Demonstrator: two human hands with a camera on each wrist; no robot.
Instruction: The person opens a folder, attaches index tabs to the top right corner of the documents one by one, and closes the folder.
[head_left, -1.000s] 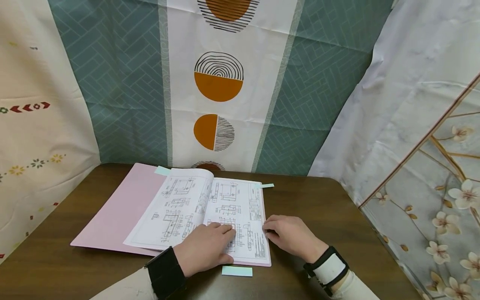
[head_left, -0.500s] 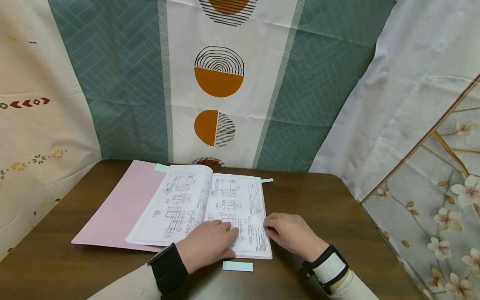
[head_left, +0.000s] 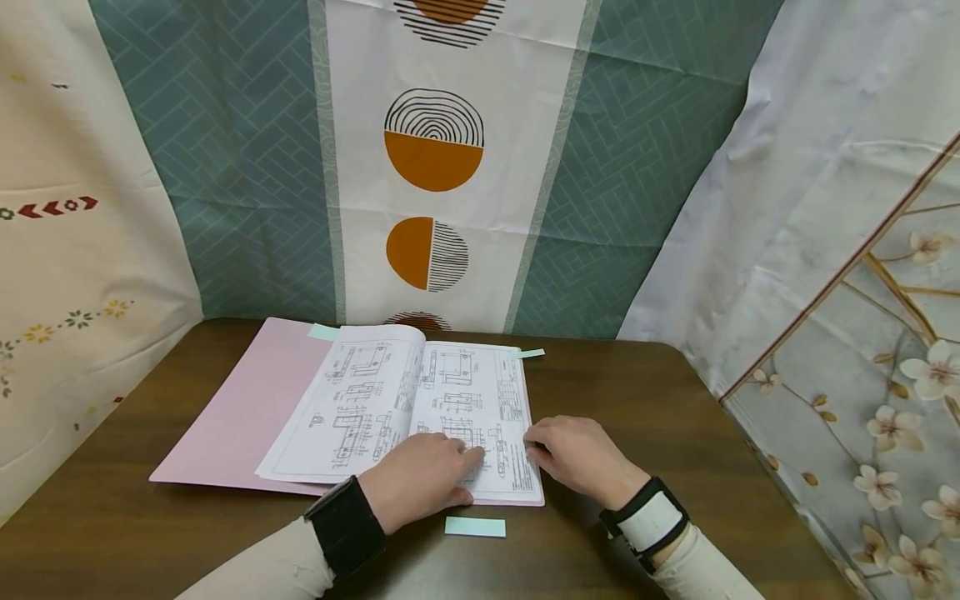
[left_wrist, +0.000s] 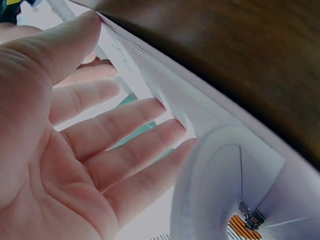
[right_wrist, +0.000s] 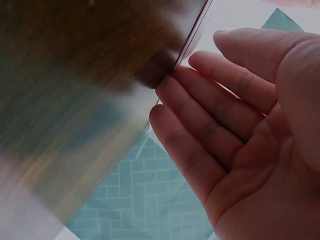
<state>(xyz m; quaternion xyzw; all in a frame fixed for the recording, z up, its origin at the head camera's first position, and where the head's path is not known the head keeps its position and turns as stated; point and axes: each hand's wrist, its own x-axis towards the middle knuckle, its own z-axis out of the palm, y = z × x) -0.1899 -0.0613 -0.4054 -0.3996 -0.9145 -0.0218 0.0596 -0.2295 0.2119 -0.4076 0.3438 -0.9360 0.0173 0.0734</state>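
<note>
A booklet point(head_left: 491, 483) of technical drawings with a pink cover point(head_left: 232, 417) lies spread on the brown table. The left page point(head_left: 300, 454) bulges up near the spine. My left hand point(head_left: 420, 479) rests on the lower part of the right page, fingers extended, fingertips against the paper in the left wrist view point(left_wrist: 115, 145). At the right edge of the booklet is my right hand point(head_left: 581, 458), its fingers nearly straight and fingertips right at that edge in the right wrist view point(right_wrist: 215, 115). Neither palm holds anything.
Pale green strips stick out at the booklet's top, one on the left point(head_left: 323, 332) and one on the right point(head_left: 527, 354). Another pale green strip point(head_left: 476, 527) lies on the table point(head_left: 615, 383) in front of the booklet. Patterned curtains point(head_left: 442, 167) hang behind and at both sides.
The booklet has slid slightly away from the front strip, widening the gap between them. My left hand has shifted a little to the right on the page; my right hand stays at the edge.
</note>
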